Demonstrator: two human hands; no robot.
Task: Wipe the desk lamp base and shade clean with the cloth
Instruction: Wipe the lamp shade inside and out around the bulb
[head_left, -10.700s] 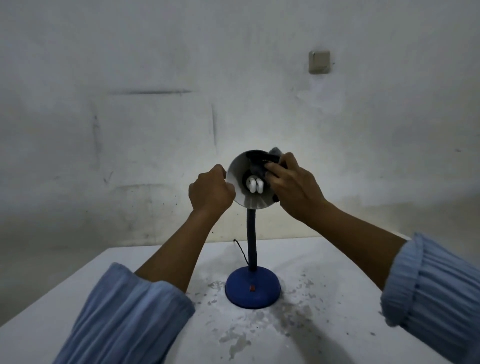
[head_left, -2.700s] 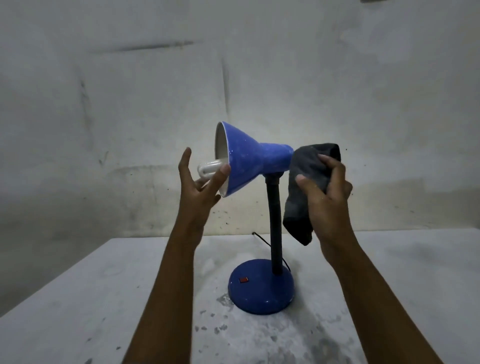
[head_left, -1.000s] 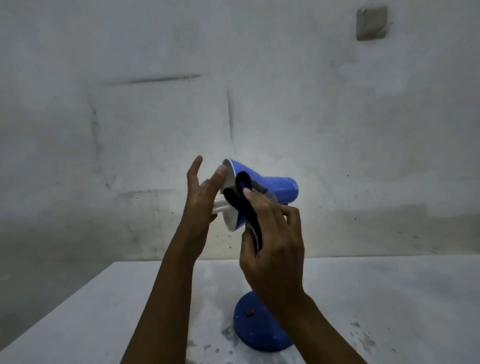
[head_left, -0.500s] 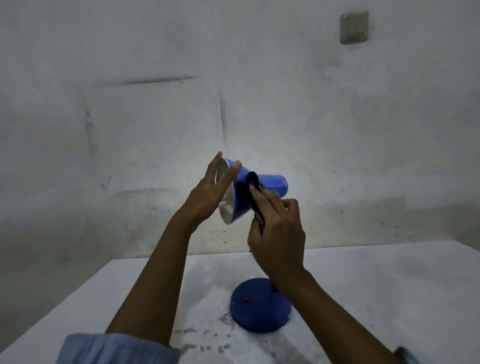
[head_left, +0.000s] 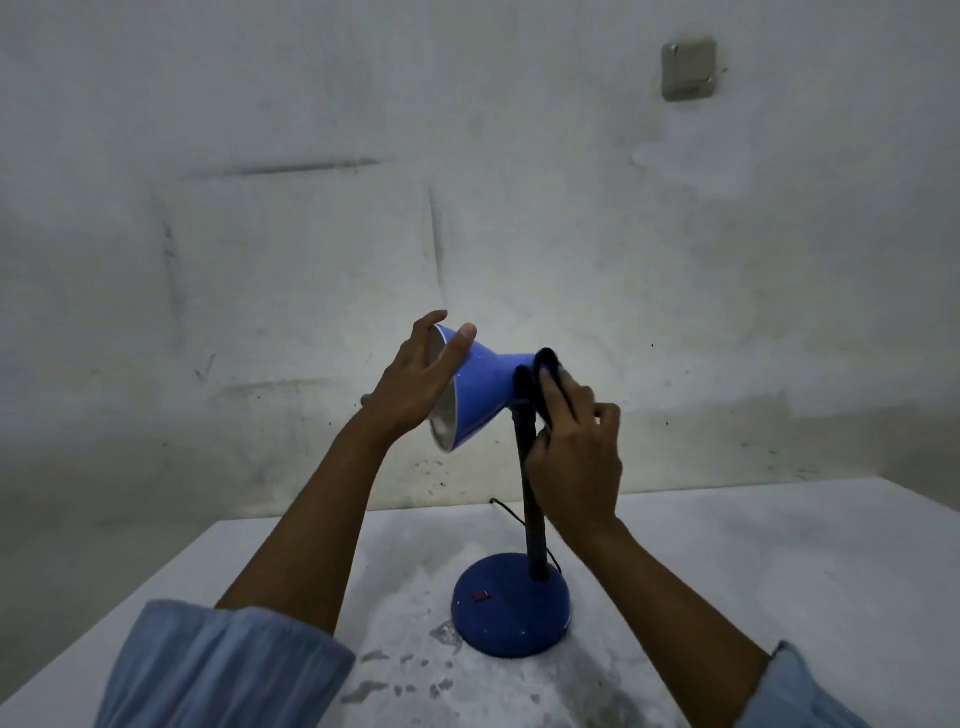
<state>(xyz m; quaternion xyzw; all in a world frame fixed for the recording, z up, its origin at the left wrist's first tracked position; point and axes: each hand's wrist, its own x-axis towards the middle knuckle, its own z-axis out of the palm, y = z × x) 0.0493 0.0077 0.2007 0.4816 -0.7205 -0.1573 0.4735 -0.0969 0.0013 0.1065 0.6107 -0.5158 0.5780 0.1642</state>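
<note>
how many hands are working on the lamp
2: the left hand holds the shade at its wide rim; the right hand presses the dark cloth on its narrow end.

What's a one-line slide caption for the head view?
Lamp cleaning: left hand holds the blue shade by its rim; right hand presses the dark cloth against its narrow end.

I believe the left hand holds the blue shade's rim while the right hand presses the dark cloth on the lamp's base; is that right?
Not quite: the head view shows the right hand pressing the dark cloth on the narrow end of the blue shade, not the base.
</note>
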